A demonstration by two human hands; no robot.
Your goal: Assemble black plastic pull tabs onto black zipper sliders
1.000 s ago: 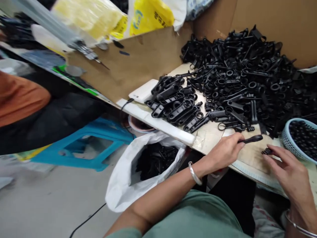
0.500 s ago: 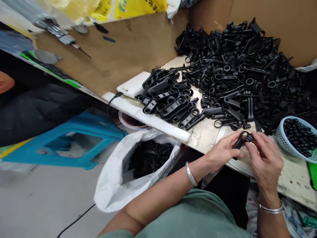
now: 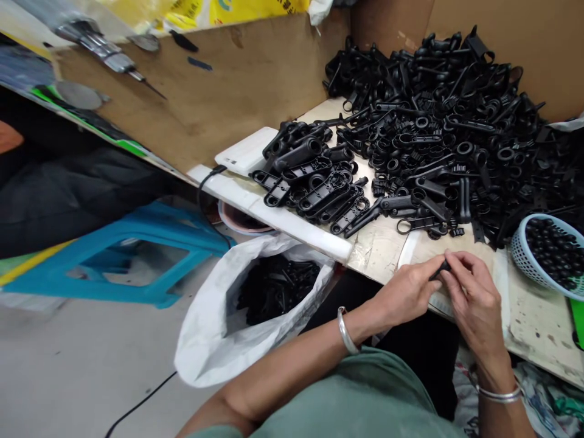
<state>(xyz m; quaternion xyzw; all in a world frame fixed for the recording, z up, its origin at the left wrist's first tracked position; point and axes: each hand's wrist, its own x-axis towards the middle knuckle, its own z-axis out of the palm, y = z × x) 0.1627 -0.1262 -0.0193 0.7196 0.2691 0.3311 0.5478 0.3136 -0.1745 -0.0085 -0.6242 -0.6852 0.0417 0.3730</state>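
Observation:
My left hand [image 3: 408,291] and my right hand [image 3: 472,298] meet at the near edge of the worktable [image 3: 378,246], fingers pinched together on one small black plastic part [image 3: 440,269]. Only a sliver of that part shows between the fingers. Just beyond them lies a large heap of black plastic parts [image 3: 447,134], with a neater stack of longer black arms [image 3: 314,176] to its left. A pale blue basket [image 3: 524,255] of small black round pieces stands right of my right hand.
A white plastic bag [image 3: 219,328] with black parts in it hangs open below the table edge, left of my left arm. A blue stool [image 3: 137,255] stands on the floor further left. Cardboard walls [image 3: 255,79] close the table's left and back sides.
My right hand came in from the table to meet the left, and both hands closed over the black part, which now is mostly hidden. The view shifted slightly left.

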